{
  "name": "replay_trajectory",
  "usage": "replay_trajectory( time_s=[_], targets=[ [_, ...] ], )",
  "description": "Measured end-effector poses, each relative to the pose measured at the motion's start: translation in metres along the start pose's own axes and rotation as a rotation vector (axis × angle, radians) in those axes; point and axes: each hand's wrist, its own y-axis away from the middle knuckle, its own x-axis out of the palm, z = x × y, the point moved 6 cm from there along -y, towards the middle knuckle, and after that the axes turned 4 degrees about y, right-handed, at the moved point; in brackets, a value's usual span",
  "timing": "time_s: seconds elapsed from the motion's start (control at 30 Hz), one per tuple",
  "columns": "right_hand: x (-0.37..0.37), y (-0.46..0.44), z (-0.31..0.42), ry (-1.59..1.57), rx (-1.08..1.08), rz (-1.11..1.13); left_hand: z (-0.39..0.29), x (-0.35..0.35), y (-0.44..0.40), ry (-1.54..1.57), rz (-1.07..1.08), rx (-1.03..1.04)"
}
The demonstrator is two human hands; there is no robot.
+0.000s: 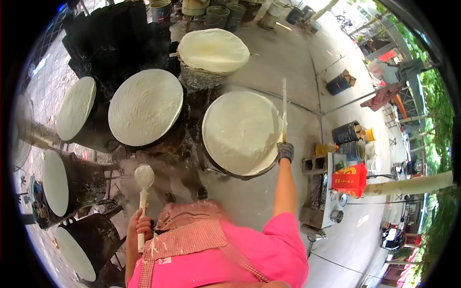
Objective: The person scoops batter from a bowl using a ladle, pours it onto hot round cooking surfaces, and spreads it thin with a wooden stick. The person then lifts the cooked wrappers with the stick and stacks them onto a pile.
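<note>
My left hand [139, 224] is bare and wrapped round the long pale handle of a ladle [144, 176], whose batter-coated bowl points away from me. My right hand [285, 151], in a dark glove, grips a long thin spatula [284, 108] by its end. The spatula stands beside the right edge of a round griddle [222, 170]. Across that griddle spreads a pale layer of batter [241, 132], with a smoother patch in its middle. Left of it, another large round griddle carries a pale sheet [145, 107].
More round griddle tops [76, 109] stand along the left. A pile of thin flatbreads [213, 50] rests behind the main griddle. To the right are a side table with a red bag [349, 180], metal buckets [345, 133] and a pole [408, 185].
</note>
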Motion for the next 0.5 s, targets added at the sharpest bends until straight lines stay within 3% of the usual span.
replay_trajectory(
  time_s=[0.13, 0.23, 0.4, 0.5],
  targets=[
    [-0.022, 0.026, 0.032, 0.071, -0.040, -0.085, -0.011, 0.000, 0.004, 0.037, -0.001, 0.017],
    [-0.026, 0.031, 0.050, 0.245, -0.201, -0.219, -0.020, 0.008, 0.010, 0.027, -0.003, -0.024],
    [-0.058, 0.105, 0.119, 0.313, -0.185, -0.285, -0.055, 0.022, 0.033, -0.001, -0.076, -0.021],
    [-0.065, 0.127, 0.150, 0.513, -0.170, -0.352, -0.079, 0.028, 0.047, -0.046, -0.116, -0.033]
  ],
)
